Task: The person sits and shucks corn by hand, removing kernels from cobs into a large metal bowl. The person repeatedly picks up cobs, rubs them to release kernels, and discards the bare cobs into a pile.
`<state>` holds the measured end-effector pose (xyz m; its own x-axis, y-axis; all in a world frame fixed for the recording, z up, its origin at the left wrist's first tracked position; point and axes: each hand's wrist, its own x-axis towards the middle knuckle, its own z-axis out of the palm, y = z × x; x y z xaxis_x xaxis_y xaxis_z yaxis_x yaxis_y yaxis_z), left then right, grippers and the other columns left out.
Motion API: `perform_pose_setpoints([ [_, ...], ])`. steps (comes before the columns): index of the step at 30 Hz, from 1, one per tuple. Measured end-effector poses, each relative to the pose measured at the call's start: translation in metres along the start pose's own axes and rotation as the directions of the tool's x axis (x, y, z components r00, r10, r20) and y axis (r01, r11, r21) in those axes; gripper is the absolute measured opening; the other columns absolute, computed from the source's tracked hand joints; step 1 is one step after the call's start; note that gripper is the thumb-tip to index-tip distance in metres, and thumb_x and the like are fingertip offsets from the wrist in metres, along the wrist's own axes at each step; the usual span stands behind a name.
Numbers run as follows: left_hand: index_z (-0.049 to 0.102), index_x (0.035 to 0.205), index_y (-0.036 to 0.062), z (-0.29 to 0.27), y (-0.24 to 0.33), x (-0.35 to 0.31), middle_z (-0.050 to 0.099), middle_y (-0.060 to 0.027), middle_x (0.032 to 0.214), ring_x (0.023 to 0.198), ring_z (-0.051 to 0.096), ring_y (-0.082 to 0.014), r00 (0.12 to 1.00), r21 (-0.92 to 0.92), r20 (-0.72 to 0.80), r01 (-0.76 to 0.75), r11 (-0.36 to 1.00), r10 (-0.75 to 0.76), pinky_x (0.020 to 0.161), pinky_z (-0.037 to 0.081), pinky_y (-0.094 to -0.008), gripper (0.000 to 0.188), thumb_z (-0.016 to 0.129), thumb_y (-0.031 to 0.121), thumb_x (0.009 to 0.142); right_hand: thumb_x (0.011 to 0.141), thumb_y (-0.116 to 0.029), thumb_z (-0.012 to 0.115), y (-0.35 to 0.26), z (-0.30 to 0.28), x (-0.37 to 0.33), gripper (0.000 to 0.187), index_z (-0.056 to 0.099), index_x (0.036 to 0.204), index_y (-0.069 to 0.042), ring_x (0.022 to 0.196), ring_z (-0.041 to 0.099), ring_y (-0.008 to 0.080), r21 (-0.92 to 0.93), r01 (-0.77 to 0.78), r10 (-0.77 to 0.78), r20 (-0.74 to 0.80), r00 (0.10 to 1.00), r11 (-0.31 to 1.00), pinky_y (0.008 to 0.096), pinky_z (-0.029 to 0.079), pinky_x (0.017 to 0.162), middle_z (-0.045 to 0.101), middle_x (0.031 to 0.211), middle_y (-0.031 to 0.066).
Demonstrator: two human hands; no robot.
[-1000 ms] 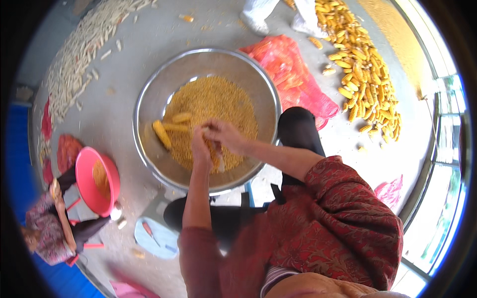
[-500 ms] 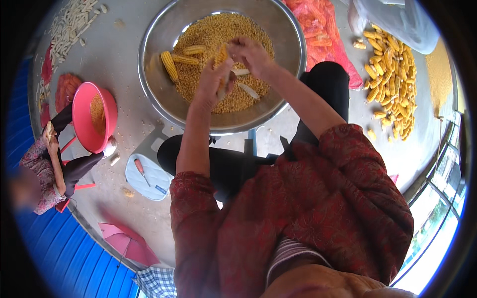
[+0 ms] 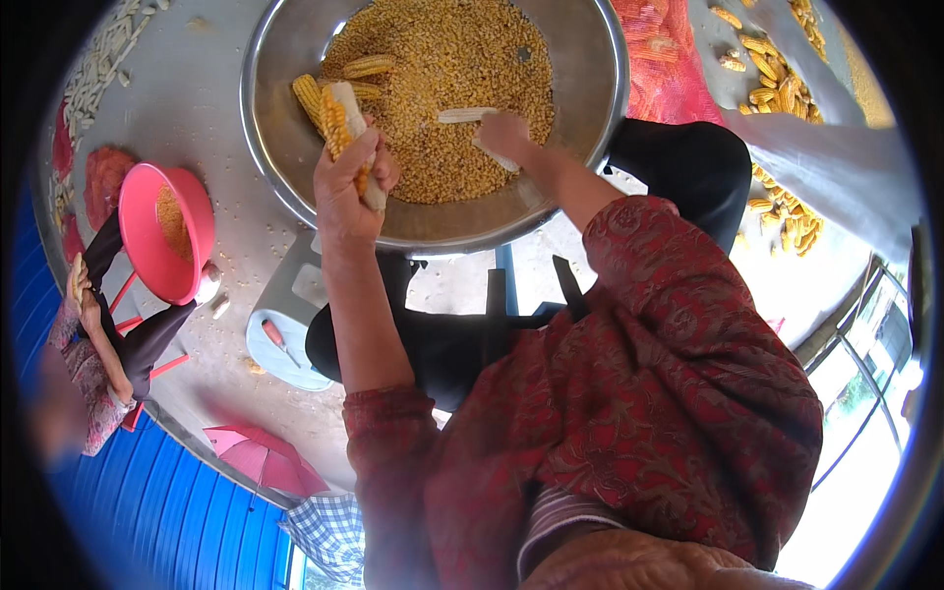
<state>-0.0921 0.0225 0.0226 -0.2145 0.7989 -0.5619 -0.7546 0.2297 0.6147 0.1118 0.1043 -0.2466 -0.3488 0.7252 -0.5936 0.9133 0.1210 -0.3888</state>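
Note:
My left hand point(image 3: 352, 182) is closed round a partly stripped ear of corn point(image 3: 336, 123), held upright over the left part of a big steel basin point(image 3: 282, 162). Yellow kernels cover one side of it; the other side is bare and pale. Loose corn kernels point(image 3: 433, 69) fill the basin's bottom. My right hand point(image 3: 504, 135) is low over them, blurred, its fingers hidden. A bare corn cob point(image 3: 464, 115) lies beside it, and another bare cob point(image 3: 495, 155) shows just under it; whether I grip either is unclear. Unshelled ears of corn point(image 3: 368, 66) rest against the basin's left side.
At left, a person sits by a pink basin point(image 3: 204, 221) of kernels. A stool point(image 3: 285, 339) carries a red-handled tool point(image 3: 274, 334). Stripped cobs point(image 3: 103, 59) lie far left. A red mesh sack point(image 3: 659, 69) and piled ears point(image 3: 787, 221) are at right, partly behind translucent plastic sheeting point(image 3: 836, 162).
My hands have moved apart. The left has drawn left and nearer with the ear; the right has gone down to the bare cobs. The view has shifted, and the plastic sheeting now covers more of the pile.

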Motion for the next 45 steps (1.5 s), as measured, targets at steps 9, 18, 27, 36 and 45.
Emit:
perform_pose_setpoints([
  [9,0.043,0.128,-0.0004,0.008,0.001,-0.002,0.055,-0.0055,0.070,0.050,0.044,-0.0089,0.998,-0.048,-0.014,0.065,0.997,-0.066,0.047,0.034,-0.0246,0.048,0.060,0.004,0.083,0.084,-0.022,0.060,-0.001,0.030,-0.033,0.034,0.055,0.112,-0.003,0.103,0.059,0.0385,-0.038,-0.043,0.049,0.179,0.983,0.998,0.0485,0.050,0.080,0.062,0.106,0.0217],
  [18,0.050,0.115,-0.0010,0.001,0.004,-0.001,0.050,-0.0025,0.066,0.047,0.043,-0.0087,0.999,-0.084,-0.021,0.034,0.996,-0.036,0.045,0.034,-0.0241,0.034,0.060,0.002,0.083,0.083,-0.015,0.055,0.019,0.033,-0.036,0.034,0.052,0.116,-0.009,0.104,0.055,0.0412,0.011,0.146,-0.146,0.193,0.970,0.989,0.0524,0.045,0.087,0.052,0.111,0.0270],
  [27,0.049,0.120,-0.0008,0.013,0.000,-0.002,0.051,-0.0048,0.068,0.046,0.042,-0.0091,0.994,-0.037,-0.088,0.060,0.997,-0.063,0.045,0.033,-0.0239,0.036,0.057,0.004,0.086,0.085,-0.023,0.057,-0.016,0.051,-0.042,0.049,0.043,0.132,-0.016,0.101,0.058,0.0382,-0.042,-0.032,0.045,0.367,0.929,0.999,0.0496,0.049,0.079,0.053,0.115,0.0261],
  [36,0.049,0.120,-0.0007,0.022,-0.015,0.001,0.049,0.0001,0.065,0.045,0.042,-0.0078,0.985,0.114,-0.106,0.150,0.982,-0.138,0.041,0.031,-0.0219,0.045,0.069,0.003,0.079,0.088,-0.014,0.052,-0.039,0.071,-0.043,0.050,0.039,0.136,-0.019,0.100,0.057,0.0411,-0.108,0.021,0.002,0.213,0.977,0.994,0.0487,0.049,0.080,0.044,0.124,0.0225],
  [45,0.054,0.110,0.0017,0.017,-0.015,0.003,0.050,-0.0005,0.063,0.042,0.042,-0.0079,0.988,0.156,-0.117,0.118,0.981,-0.100,0.040,0.032,-0.0234,0.037,0.070,0.004,0.077,0.085,-0.008,0.057,-0.090,-0.058,-0.047,0.033,0.051,0.118,-0.005,0.064,0.062,0.0212,0.774,-0.077,-0.113,0.190,0.975,0.629,0.0328,0.052,0.061,0.059,0.096,0.0171],
])
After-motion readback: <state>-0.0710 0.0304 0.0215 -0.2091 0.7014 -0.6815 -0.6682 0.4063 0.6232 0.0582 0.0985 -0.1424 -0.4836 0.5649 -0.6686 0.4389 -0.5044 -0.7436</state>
